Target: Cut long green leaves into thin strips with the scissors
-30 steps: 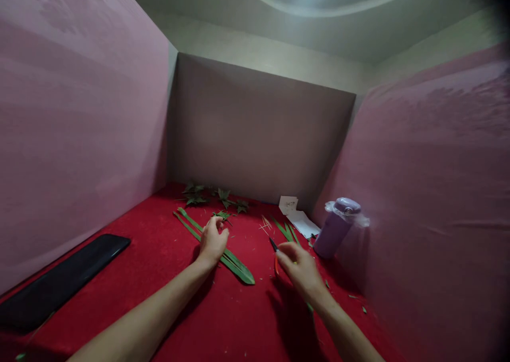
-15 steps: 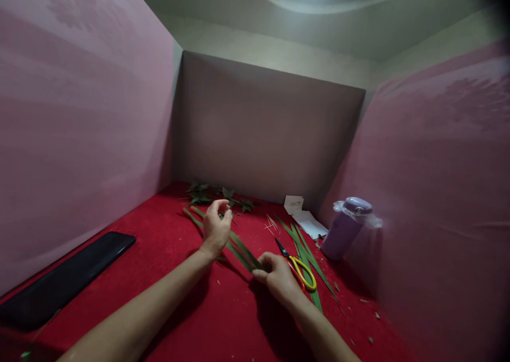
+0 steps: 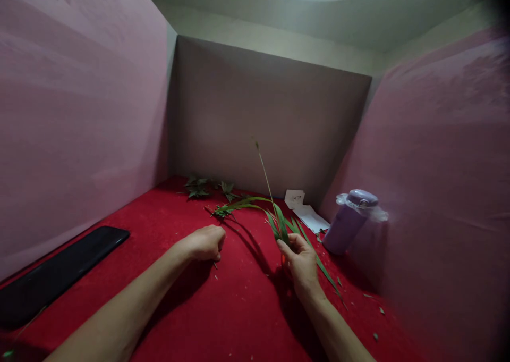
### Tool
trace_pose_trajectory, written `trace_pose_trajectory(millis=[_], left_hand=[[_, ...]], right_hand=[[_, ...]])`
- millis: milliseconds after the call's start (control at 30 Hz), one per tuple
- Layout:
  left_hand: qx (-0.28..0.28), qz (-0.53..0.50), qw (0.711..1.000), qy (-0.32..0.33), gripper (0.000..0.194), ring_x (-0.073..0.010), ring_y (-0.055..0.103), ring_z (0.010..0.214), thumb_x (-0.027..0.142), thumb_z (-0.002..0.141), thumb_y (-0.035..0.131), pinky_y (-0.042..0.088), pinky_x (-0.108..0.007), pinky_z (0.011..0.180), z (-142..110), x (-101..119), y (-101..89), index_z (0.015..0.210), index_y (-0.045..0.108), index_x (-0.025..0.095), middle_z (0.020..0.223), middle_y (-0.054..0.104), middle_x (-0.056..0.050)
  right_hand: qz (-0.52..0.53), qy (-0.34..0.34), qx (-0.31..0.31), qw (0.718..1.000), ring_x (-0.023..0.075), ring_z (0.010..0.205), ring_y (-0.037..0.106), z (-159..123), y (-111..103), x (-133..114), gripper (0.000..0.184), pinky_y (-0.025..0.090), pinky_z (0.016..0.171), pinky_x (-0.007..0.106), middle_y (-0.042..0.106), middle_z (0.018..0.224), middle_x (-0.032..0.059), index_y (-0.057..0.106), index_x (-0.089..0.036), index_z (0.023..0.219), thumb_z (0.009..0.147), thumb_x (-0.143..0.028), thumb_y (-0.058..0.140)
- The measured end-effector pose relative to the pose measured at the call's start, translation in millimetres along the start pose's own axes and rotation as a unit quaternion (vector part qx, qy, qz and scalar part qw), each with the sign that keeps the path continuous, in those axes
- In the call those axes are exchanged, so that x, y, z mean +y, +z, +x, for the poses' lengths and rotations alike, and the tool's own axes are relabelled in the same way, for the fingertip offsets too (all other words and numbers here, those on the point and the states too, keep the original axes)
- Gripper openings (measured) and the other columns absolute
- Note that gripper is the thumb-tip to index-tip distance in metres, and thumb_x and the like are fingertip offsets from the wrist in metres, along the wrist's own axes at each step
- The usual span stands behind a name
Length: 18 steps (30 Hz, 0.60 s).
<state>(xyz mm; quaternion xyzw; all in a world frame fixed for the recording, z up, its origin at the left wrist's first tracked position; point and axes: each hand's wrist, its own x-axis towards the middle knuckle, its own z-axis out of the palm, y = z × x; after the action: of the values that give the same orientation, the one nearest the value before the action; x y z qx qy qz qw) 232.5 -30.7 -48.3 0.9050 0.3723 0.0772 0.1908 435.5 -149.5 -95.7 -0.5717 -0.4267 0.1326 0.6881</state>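
Note:
Long green leaf blades [image 3: 282, 221] are pinched between the thumb and fingers of my right hand [image 3: 303, 261]. They arch to the left, with their far tips near small leafy bits [image 3: 223, 211] on the red cloth. A thin stem [image 3: 263, 168] with a small tip rises from the same grip. My left hand [image 3: 207, 243] is closed in a fist just above the cloth, apart from the blades; its inside is hidden. Behind my right hand, a sliver of the scissors' red handle [image 3: 283, 259] shows.
More green blades [image 3: 326, 271] lie right of my right hand. White papers [image 3: 311, 218] and a purple bottle [image 3: 346, 226] in clear plastic stand beyond. Dark leaves [image 3: 197, 186] lie at the back, a black flat object [image 3: 64, 271] at left. Pink panels enclose the sides.
My right hand has moved right and raised the blades, which now arch with a thin stem upright. My left hand has come nearer and curled from loosely open into a fist.

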Motion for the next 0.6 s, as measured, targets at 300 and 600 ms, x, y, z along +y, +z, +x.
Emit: trace_pose_trajectory(millis=[300,600], left_hand=[[-0.014,-0.012,0.999,0.035,0.014,-0.0133,0.043,0.048,0.007,0.050,0.049,0.031,-0.025,0.049,0,-2,5.8,0.044,0.049,0.019,0.049,0.051,0.000],[-0.018,-0.314,0.947,-0.066,0.013,-0.0102,0.043,0.030,0.007,0.061,0.048,0.035,-0.022,0.037,28,22,33.7,0.051,0.049,0.015,0.040,0.049,0.002]], right_hand=[[0.002,-0.094,0.142,0.985,0.0132,0.065,0.051,-1,-10,-22,0.019,0.039,0.062,0.024,0.057,0.069,-0.0015,0.058,-0.016,0.076,0.070,-0.032,0.065],[0.011,-0.155,0.261,0.953,0.0119,0.066,0.052,7,-27,-46,0.018,0.040,0.064,0.023,0.057,0.072,-0.0011,0.057,-0.015,0.080,0.069,-0.027,0.067]])
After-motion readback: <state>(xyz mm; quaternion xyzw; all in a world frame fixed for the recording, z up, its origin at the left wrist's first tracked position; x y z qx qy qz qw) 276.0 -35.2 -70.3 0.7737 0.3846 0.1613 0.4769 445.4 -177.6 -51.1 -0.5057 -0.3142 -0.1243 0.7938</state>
